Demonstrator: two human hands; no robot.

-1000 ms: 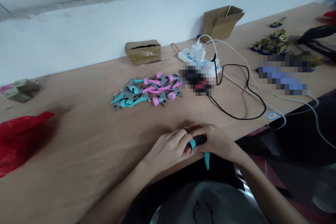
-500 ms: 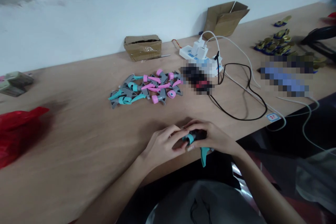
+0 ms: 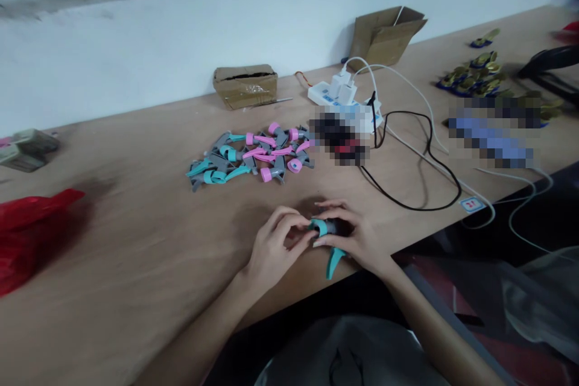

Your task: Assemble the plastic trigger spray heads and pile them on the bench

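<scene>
Near the table's front edge, a trigger spray head (image 3: 320,228) with a teal collar and grey body lies sideways between my hands. My right hand (image 3: 362,238) wraps its fingers and thumb around the grey body, hiding much of it; the teal trigger lever hangs down below that hand. On the collar's open end, the bent fingertips and thumb of my left hand (image 3: 275,244) pinch at the rim. Whether a small part sits between those fingertips I cannot make out. Beyond my hands lies a pile of similar spray heads (image 3: 275,148), grey with pink or teal parts.
A low cardboard box (image 3: 246,87) and a taller open box (image 3: 384,39) stand by the wall. A white power strip (image 3: 321,94) with plugs and a looping black cable (image 3: 407,208) lie to the right. At left are a red plastic bag (image 3: 31,235) and gold-and-blue pieces (image 3: 470,78) sit far right.
My right hand has shifted slightly left with the spray head, and its trigger lever has swung left. The collar now shows more openly between my fingertips.
</scene>
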